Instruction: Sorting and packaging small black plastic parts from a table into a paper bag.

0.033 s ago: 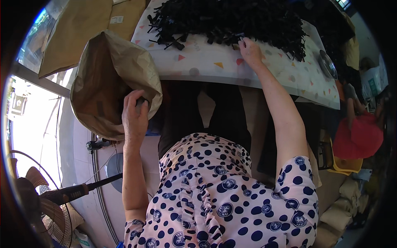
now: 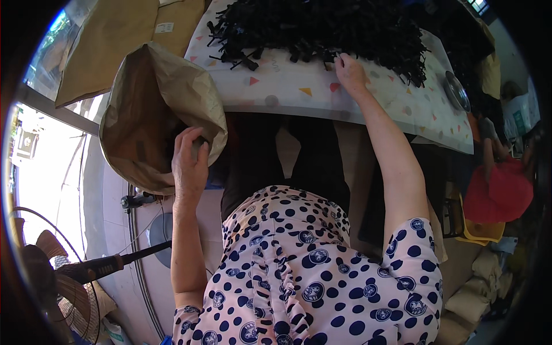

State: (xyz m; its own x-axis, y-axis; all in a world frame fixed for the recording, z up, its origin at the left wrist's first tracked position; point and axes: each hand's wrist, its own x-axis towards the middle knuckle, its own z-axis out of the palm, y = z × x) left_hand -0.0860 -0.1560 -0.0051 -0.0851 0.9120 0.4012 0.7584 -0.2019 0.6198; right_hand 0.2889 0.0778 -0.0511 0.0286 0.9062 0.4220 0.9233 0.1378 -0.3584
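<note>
Gripping paper sack (image 2: 144, 109) rim, black pieces (image 2: 322, 29) heaped

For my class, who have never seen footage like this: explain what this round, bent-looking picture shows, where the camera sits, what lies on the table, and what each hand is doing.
There is no machine here, only a person working with bare hands. The camera is worn on the person's head and looks down, so you see their spotted top and both forearms coming up from the lower edge. The wide lens bends straight edges near the rim.

Ahead is a table covered with a pale patterned cloth. On it lies a large heap of small black pieces; what they are is too small to tell.

The left hand grips the rim of a big brown paper sack held open beside the table. The right hand reaches to the near edge of the heap, touching the pieces. A fan stands at lower left.
</note>
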